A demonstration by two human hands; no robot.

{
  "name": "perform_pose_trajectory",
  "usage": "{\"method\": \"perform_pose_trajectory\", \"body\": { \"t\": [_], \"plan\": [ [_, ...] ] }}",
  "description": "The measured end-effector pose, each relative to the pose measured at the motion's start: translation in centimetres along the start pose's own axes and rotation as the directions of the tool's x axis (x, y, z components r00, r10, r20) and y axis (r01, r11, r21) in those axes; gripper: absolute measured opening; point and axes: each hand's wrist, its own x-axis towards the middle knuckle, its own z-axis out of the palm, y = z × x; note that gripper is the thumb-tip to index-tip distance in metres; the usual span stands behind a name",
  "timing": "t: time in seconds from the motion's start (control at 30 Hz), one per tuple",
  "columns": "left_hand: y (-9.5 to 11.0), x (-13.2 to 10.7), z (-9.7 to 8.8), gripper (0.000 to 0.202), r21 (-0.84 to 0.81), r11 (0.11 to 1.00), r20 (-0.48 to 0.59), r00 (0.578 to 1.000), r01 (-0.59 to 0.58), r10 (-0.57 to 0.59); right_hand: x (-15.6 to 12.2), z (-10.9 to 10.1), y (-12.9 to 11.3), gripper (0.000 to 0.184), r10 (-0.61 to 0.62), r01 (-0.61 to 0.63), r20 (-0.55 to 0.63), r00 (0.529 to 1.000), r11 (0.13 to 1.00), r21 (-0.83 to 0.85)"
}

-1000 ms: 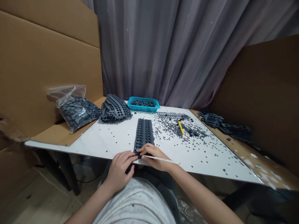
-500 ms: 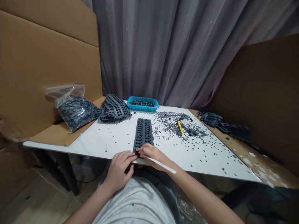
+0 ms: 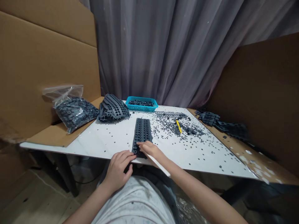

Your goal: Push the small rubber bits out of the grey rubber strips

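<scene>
Two hands meet at the bottom middle of the frame, at the near edge of the white table (image 3: 105, 140). The left hand (image 3: 118, 169) has its fingers curled, its grip pinching the near end of a long dark rubber strip (image 3: 142, 132) full of little round holes. The right hand (image 3: 149, 149) lies on the same end of the strip, its grip closed round a thin white stick (image 3: 158, 163) that points down and right. The strip lies flat, running up toward the middle of the frame. Many tiny dark bits (image 3: 177, 130) and a yellow tool (image 3: 178, 126) are scattered to the right. A blue basket (image 3: 141, 104), a pile of strips (image 3: 113, 110) and a clear bag (image 3: 70, 110) sit further left.
</scene>
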Motion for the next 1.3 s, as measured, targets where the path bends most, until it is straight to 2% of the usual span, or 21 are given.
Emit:
{"method": "perform_pose_trajectory", "body": {
  "t": [0.1,0.2,0.27,0.4,0.57,0.77,0.97,1.1,1.2,1.3],
  "plan": [
    [0.0,0.0,0.0,0.035,0.008,1.0,-0.01,1.0,-0.005,0.005,0.2,-0.1,0.0,0.019,0.097,-0.097,0.002,0.995,0.995,0.029],
    [-0.1,-0.1,0.1,0.036,0.021,1.0,-0.012,1.0,-0.014,0.014,0.3,-0.8,-0.5,0.015,0.213,-0.211,-0.001,0.977,0.966,0.15],
    [-0.1,-0.3,0.2,0.038,0.028,0.999,-0.002,1.0,-0.018,0.019,0.3,-1.3,-0.8,0.014,0.251,-0.245,0.004,0.968,0.938,0.244],
    [-0.2,-0.5,0.4,0.04,0.032,0.999,0.012,1.0,-0.016,0.016,0.3,-1.8,-1.0,0.013,0.206,-0.209,0.044,0.978,0.916,0.343],
    [-0.2,-0.6,0.4,0.039,0.023,1.0,0.018,1.0,-0.006,0.005,0.4,-1.9,-1.1,0.013,0.191,-0.198,0.053,0.98,0.921,0.335],
    [-0.1,-0.5,0.3,0.039,0.02,1.0,0.016,1.0,-0.006,0.006,0.6,-1.6,-1.0,0.013,0.143,-0.157,0.082,0.986,0.966,0.206],
    [0.0,-0.5,0.3,0.038,0.018,1.0,0.003,1.0,-0.003,0.003,0.5,-0.4,-0.1,0.017,0.072,-0.075,0.036,0.997,0.994,0.075],
    [0.0,-0.4,0.2,0.038,0.021,1.0,0.01,1.0,0.0,0.0,0.3,0.0,0.1,0.018,0.181,-0.18,-0.026,0.983,0.983,0.033],
    [0.0,-0.4,0.2,0.039,0.017,1.0,0.011,1.0,-0.007,0.007,0.5,-0.7,-0.3,0.015,0.294,-0.285,-0.033,0.955,0.946,0.157],
    [-0.1,-0.4,0.2,0.041,0.02,1.0,0.01,1.0,-0.011,0.01,0.9,-1.8,-0.8,0.014,0.395,-0.374,0.0,0.919,0.872,0.315]
  ]
}}
